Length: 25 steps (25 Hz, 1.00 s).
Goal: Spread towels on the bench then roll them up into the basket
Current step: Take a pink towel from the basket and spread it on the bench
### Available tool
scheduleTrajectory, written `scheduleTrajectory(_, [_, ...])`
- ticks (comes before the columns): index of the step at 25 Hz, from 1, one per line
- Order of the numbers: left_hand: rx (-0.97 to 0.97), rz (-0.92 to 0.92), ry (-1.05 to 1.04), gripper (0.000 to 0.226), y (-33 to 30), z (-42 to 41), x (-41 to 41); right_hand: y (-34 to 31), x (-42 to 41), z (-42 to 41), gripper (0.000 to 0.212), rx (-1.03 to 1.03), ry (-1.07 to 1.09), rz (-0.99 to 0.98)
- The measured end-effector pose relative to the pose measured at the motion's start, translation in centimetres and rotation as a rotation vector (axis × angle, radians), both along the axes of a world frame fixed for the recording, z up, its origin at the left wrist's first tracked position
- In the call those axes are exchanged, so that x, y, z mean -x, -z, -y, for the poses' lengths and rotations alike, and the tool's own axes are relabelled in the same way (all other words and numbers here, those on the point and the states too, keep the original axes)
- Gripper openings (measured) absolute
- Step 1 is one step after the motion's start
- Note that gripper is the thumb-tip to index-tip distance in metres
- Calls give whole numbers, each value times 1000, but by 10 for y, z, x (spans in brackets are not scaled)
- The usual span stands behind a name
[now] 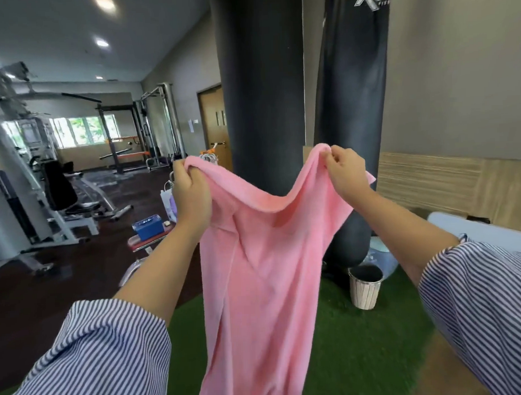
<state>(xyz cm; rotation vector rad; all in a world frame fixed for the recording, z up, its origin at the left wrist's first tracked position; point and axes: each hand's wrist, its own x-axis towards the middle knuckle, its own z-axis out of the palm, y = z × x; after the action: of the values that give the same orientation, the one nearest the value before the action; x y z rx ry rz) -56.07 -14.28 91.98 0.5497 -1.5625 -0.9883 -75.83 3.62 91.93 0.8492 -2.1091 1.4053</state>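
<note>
A pink towel (259, 271) hangs in the air in front of me, held up by its top edge. My left hand (191, 196) grips the top left corner with curled fingers. The top right corner is pinched by my right hand (348, 173). The top edge sags between the two hands and the cloth drops down past the bottom of the view. A pale grey padded surface (485, 229), perhaps the bench, shows at the right edge. A small white ribbed basket (365, 294) stands on the green turf to the lower right.
Two black punching bags (261, 79) hang right behind the towel. Green turf (361, 341) covers the floor below. Weight machines (31, 175) fill the left of the room. A blue box (149, 227) sits on a red-edged bench to the left.
</note>
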Motion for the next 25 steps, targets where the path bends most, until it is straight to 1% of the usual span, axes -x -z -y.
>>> scheduleTrajectory(2, [-60,108,-84,21,19,-4,0,16,5,-19,40,-257,7,-127])
scheduleTrajectory(4, [-93,356,-126,32,52,-7,0,38,4,-38,35,-631,-25,-288])
scheduleTrajectory(5, [-72,476,-135,35,72,-6,-2,49,1,-49,34,-819,-61,-332])
scheduleTrajectory(6, [-39,566,-127,36,91,-7,-4,61,0,-62,34,-957,-90,-339])
scheduleTrajectory(8, [14,727,-89,33,125,-16,-17,83,2,-95,34,-1102,-112,-293])
scheduleTrajectory(11, [24,896,-57,31,165,-43,-44,116,12,-155,21,-1207,-91,-215])
scheduleTrajectory(13, [-27,917,-67,20,185,-68,-66,132,15,-194,20,-1242,19,-162])
scheduleTrajectory(15, [-14,905,-61,10,201,-105,-87,146,19,-234,23,-1174,191,-93])
scheduleTrajectory(16, [61,893,-57,7,209,-123,-96,151,19,-251,24,-1113,275,-58])
scheduleTrajectory(18, [254,825,-29,12,225,-164,-112,160,19,-280,23,-998,378,5])
scheduleTrajectory(19, [315,795,-11,14,233,-184,-118,166,19,-295,23,-948,385,27])
scheduleTrajectory(20, [327,774,2,14,242,-200,-122,172,20,-307,23,-912,379,36])
scheduleTrajectory(22, [260,751,-16,12,255,-221,-126,188,23,-326,25,-853,349,40])
scheduleTrajectory(25, [219,763,-37,10,267,-235,-120,212,35,-333,28,-712,332,145])
